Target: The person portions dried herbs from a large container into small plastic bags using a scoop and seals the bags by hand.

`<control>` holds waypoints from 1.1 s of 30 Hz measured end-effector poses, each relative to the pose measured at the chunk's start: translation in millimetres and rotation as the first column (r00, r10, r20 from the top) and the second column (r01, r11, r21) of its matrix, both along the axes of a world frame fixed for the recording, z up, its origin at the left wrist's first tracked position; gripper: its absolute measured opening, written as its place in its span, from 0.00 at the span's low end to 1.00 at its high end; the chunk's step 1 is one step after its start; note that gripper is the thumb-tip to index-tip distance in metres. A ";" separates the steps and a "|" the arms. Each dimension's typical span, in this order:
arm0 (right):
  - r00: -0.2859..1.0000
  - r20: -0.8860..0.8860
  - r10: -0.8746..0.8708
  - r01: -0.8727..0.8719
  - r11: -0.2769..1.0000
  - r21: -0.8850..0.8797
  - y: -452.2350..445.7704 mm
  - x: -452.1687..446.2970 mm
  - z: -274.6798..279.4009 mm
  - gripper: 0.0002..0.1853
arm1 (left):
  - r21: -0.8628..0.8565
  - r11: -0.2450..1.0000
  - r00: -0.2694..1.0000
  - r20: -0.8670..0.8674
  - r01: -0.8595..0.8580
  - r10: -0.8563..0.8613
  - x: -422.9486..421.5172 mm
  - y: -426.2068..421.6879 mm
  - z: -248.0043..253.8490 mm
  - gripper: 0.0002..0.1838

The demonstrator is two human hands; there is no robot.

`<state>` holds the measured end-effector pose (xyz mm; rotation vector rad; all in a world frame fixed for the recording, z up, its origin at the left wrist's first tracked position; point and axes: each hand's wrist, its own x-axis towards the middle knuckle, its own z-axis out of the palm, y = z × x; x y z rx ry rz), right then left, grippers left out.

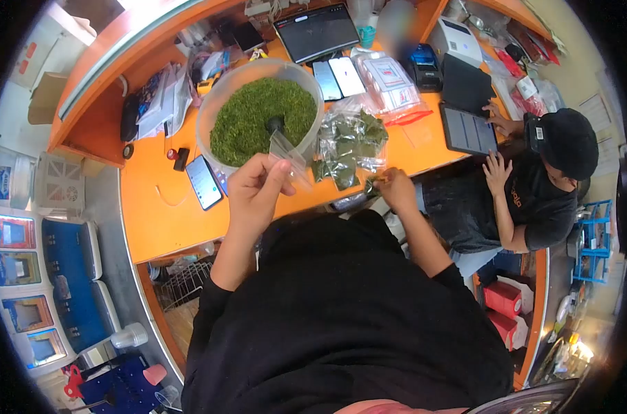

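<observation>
My left hand (255, 186) pinches a small clear zip bag (289, 160) between thumb and fingers, in front of a tub. The round translucent tub (204, 131) is filled with chopped dry green herb (248, 107). A black scoop (275, 125) sticks into the herb, partly behind the bag. At the table's front edge, my right hand (398, 191) has its fingers closed on a small packet of green herb (373, 185); part of it is hidden by the fingers. Just beyond it lies a pile of clear packets holding green herb (351, 141).
A phone (204, 183) lies left of my left hand. Behind the pile are two more phones, a tablet (317, 33) and a stack of bagged packs (388, 81). To the right, a person in a black cap (567, 143) touches a laptop-like device (467, 127).
</observation>
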<state>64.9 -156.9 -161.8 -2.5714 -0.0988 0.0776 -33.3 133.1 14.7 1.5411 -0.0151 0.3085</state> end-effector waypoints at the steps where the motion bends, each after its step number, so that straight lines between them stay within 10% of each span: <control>1: 1.000 0.026 -0.012 0.012 1.000 -0.003 -0.4 -9.3 -17.1 0.14 | 0.004 1.000 1.000 0.003 0.008 -0.008 -3.6 0.4 -1.1 0.07; 7: 0.970 -0.241 -0.022 0.044 0.995 0.088 -1.2 16.6 -8.8 0.14 | -0.022 0.999 0.996 0.087 0.031 -0.029 -4.8 0.9 8.1 0.07; 11: 0.976 0.140 -0.168 0.169 0.986 0.008 -6.0 47.1 -3.7 0.12 | -0.030 0.999 0.998 0.057 0.029 -0.027 -7.8 5.0 6.4 0.08; 15: 0.996 0.043 -0.077 0.079 0.996 -0.049 13.9 60.1 10.9 0.15 | 0.018 1.000 1.000 0.028 0.011 -0.012 -10.1 5.0 12.3 0.08; 18: 0.992 0.123 0.033 -0.114 0.661 0.742 70.1 31.4 106.3 0.12 | 0.022 1.000 0.999 0.055 0.001 -0.002 -8.5 8.4 13.8 0.08; 20: 0.883 0.205 0.421 -0.396 0.435 0.809 96.0 -14.9 182.8 0.12 | 0.030 1.000 0.999 0.053 -0.006 0.004 -6.4 5.6 14.1 0.07; 22: 0.714 0.408 0.568 -0.671 0.392 0.629 115.7 -40.6 220.0 0.11 | 0.111 0.994 0.996 0.088 0.000 -0.009 -8.0 5.9 15.4 0.07; 33: 0.742 0.369 0.560 -0.664 0.534 0.524 135.2 -50.2 223.8 0.08 | 0.335 0.942 0.992 0.104 0.030 -0.068 -26.8 22.4 29.5 0.07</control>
